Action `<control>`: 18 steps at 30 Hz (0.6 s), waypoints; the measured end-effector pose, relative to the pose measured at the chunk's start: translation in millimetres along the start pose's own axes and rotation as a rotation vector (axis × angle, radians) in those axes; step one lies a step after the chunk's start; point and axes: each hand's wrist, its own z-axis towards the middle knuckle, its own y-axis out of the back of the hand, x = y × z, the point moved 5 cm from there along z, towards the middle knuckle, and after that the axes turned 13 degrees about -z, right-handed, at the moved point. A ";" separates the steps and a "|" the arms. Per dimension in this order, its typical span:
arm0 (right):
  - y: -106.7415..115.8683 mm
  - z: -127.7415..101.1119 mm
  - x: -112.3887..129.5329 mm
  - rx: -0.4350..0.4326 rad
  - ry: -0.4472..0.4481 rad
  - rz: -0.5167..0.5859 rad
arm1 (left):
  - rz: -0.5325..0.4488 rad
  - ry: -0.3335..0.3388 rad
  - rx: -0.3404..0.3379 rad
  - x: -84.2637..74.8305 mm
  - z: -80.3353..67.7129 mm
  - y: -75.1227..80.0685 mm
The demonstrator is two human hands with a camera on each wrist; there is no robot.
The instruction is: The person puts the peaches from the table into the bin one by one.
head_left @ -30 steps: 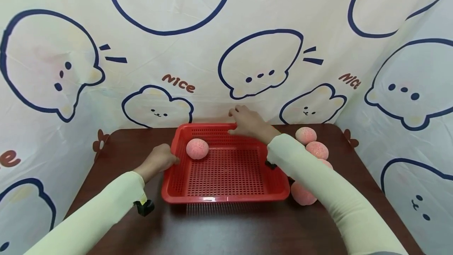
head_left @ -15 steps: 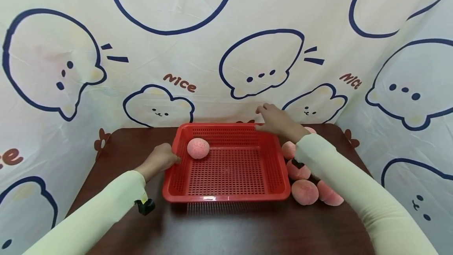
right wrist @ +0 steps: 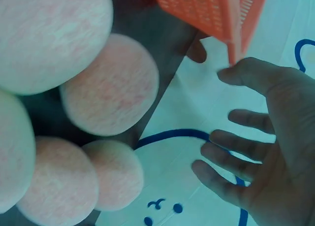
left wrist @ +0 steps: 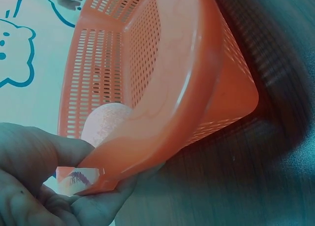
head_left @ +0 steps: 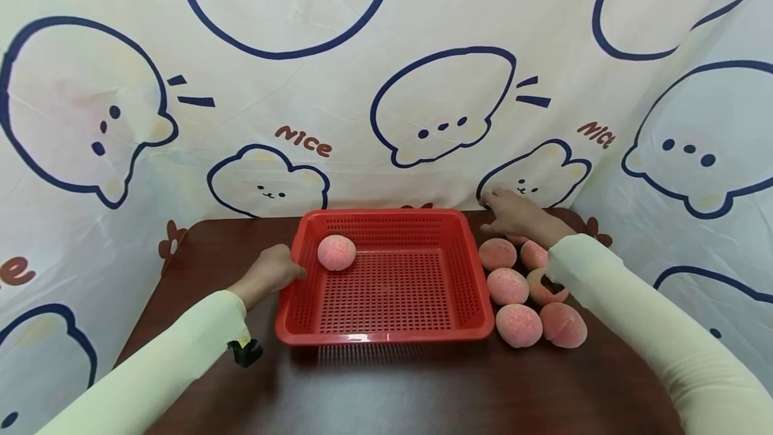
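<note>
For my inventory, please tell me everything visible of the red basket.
The red basket is rectangular, shallow and apparently plastic, with a smooth rim and perforated floor and walls. It stands upright on the brown table, long sides running left to right. The left hand grips its left rim; one pink peach lies inside, near the far left corner.

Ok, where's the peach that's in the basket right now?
In the head view, the peach sits in the basket's far left corner, near the left hand gripping the rim.
</note>
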 end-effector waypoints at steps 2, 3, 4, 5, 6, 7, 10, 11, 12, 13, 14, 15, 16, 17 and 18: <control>-6.4 -4.2 -4.5 0.066 -0.001 0.038 | -0.001 -0.001 0.002 0.4 0.0 -0.4; -9.9 -6.0 -6.5 0.096 0.007 0.043 | -0.003 -0.001 0.004 0.6 -0.3 -0.6; -14.0 -7.8 -8.5 0.127 0.010 0.058 | -0.006 -0.001 0.006 0.9 -0.8 -0.9; -17.4 -9.9 -9.8 0.154 0.021 0.072 | -0.009 -0.001 0.008 1.4 -1.1 -1.2; -20.5 -11.5 -10.9 0.170 0.036 0.077 | -0.011 -0.002 0.009 1.6 -1.6 -1.3; -23.0 -12.8 -11.6 0.176 0.063 0.067 | -0.015 -0.003 0.009 1.9 -2.0 -1.4; -28.3 -15.3 -12.1 0.190 0.119 0.053 | -0.012 -0.015 0.002 1.9 -2.4 -1.0; -29.1 -15.9 -11.9 0.195 0.130 0.050 | -0.009 -0.018 -0.002 1.8 -2.3 -0.6; -29.9 -16.1 -11.8 0.202 0.134 0.047 | -0.006 -0.021 -0.005 1.3 -2.5 -0.3; -30.7 -16.5 -11.7 0.214 0.132 0.043 | -0.003 -0.022 -0.009 1.3 -2.4 0.0; -31.4 -17.1 -11.3 0.232 0.124 0.046 | -0.001 -0.022 -0.011 1.0 -2.5 0.2; -32.4 -18.1 -11.1 0.252 0.109 0.057 | -0.001 -0.022 -0.011 0.7 -2.5 0.7; -33.3 -19.5 -10.6 0.275 0.095 0.073 | -0.001 -0.020 -0.012 0.6 -2.5 0.8; -35.3 -24.1 -12.2 0.336 0.013 0.163 | -0.002 -0.019 -0.014 0.5 -2.6 0.8; -37.6 -30.0 -13.6 0.387 -0.069 0.259 | -0.004 -0.017 -0.013 0.3 -2.6 0.8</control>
